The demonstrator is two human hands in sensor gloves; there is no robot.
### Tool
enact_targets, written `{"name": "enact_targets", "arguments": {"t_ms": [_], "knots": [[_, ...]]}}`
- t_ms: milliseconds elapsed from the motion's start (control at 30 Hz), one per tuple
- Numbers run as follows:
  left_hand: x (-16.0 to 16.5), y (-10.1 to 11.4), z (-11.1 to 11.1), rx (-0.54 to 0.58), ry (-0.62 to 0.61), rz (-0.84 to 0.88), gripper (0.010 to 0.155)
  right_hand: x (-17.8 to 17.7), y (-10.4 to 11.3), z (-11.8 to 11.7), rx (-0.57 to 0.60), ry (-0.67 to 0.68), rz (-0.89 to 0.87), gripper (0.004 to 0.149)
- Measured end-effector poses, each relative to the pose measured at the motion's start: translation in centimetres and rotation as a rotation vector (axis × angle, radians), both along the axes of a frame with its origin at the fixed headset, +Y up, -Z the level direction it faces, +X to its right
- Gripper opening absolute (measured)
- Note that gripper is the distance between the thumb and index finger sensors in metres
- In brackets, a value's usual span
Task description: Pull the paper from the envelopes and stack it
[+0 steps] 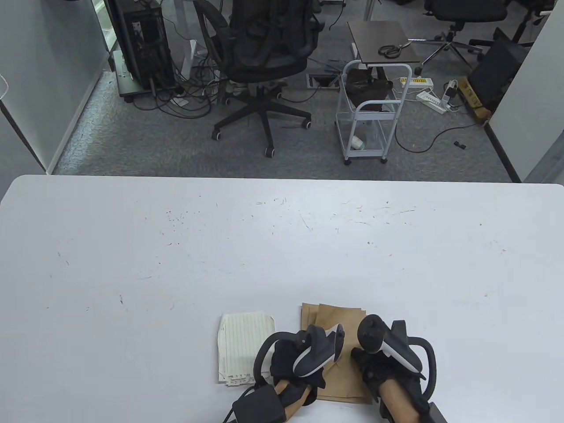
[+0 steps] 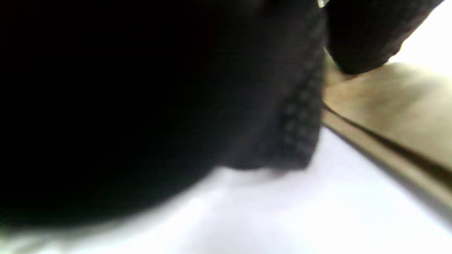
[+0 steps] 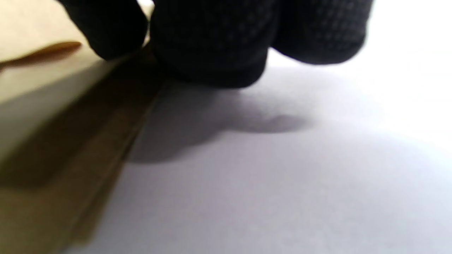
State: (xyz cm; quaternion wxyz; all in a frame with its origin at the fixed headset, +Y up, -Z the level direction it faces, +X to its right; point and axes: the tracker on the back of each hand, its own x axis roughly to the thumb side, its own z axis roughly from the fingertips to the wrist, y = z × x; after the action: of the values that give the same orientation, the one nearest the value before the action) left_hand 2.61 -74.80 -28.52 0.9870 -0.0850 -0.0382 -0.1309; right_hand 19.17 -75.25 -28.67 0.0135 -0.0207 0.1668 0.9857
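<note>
Near the table's (image 1: 132, 246) front edge, a small pile of brown envelopes (image 1: 335, 319) lies flat, with both hands upon it. The left hand (image 1: 293, 363) rests on the pile's left side and the right hand (image 1: 383, 368) on its right edge; in the right wrist view the fingers (image 3: 212, 46) press down at the envelopes' border, touching both paper and table. Whether either hand actually grips an envelope I cannot tell, as the trackers hide the fingers from above and the left wrist view is mostly dark glove. Just left of the envelopes sits a stack of lined cream paper (image 1: 242, 348), its sheets slightly fanned at the near end. The step in hand appears to be taking up the next envelope. That calls for separating one envelope, then drawing its sheet out towards the stack.
</note>
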Motion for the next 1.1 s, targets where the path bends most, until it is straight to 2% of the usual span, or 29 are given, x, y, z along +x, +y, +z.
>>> {"name": "enact_targets", "arguments": {"t_ms": [167, 267, 300, 367, 400, 467, 500, 567, 633, 667, 733, 800, 900, 933, 1000, 1100], "knots": [[0.1, 0.1, 0.2, -0.004, -0.008, -0.015, 0.055, 0.2, -0.1, 0.0, 0.028, -0.009, -0.006, 0.048], [-0.2, 0.7, 0.7, 0.079, -0.036, -0.008, 0.058, 1.4, 0.9, 0.2, -0.019, -0.035, -0.08, 0.052], [-0.4, 1.9, 1.4, 0.147, -0.054, 0.011, 0.059, 2.1, 1.8, 0.6, -0.018, -0.047, -0.15, 0.053], [-2.0, 6.2, 3.9, 0.386, -0.135, 0.108, 0.059, 4.4, 4.9, 1.9, 0.163, -0.04, -0.349, 0.054], [-3.6, 8.6, 5.1, 0.469, -0.154, 0.151, 0.059, 5.6, 6.2, 2.3, 0.245, -0.033, -0.42, 0.057], [-7.6, 11.9, 6.5, 0.598, -0.137, 0.207, 0.06, 7.7, 7.7, 2.5, 0.395, -0.059, -0.469, 0.061], [-8.5, 12.4, 6.7, 0.606, -0.137, 0.214, 0.06, 8.3, 7.9, 2.5, 0.42, -0.072, -0.467, 0.064], [-14.5, 13.9, 7.1, 0.652, -0.024, 0.271, 0.062, 11.1, 7.9, 1.7, 0.503, -0.089, -0.535, 0.07], [-19.0, 13.4, 6.5, 0.673, 0.03, 0.391, 0.064, 13.1, 6.9, 0.8, 0.489, -0.095, -0.622, 0.073], [-21.5, 12.3, 5.9, 0.661, 0.072, 0.462, 0.067, 14.0, 6.0, 0.6, 0.471, -0.114, -0.641, 0.074], [-24.2, 10.2, 5.1, 0.643, 0.023, 0.515, 0.066, 14.7, 4.6, 0.4, 0.496, -0.079, -0.637, 0.074], [-25.5, 8.0, 5.0, 0.65, 0.016, 0.436, 0.067, 14.4, 4.2, 0.5, 0.461, -0.008, -0.638, 0.075], [-27.1, 5.1, 3.8, 0.524, 0.12, 0.228, 0.077, 13.5, 3.7, 0.7, 0.433, -0.004, -0.479, 0.077], [-27.5, 4.5, 3.3, 0.489, 0.148, 0.21, 0.08, 13.4, 3.5, 0.6, 0.417, -0.005, -0.461, 0.078], [-28.7, 3.0, 2.0, 0.377, 0.214, 0.249, 0.087, 12.8, 2.3, 0.3, 0.374, 0.004, -0.426, 0.081], [-29.5, 1.4, 1.4, 0.288, 0.268, 0.349, 0.09, 12.7, 1.3, -0.1, 0.32, -0.016, -0.387, 0.083]]}}
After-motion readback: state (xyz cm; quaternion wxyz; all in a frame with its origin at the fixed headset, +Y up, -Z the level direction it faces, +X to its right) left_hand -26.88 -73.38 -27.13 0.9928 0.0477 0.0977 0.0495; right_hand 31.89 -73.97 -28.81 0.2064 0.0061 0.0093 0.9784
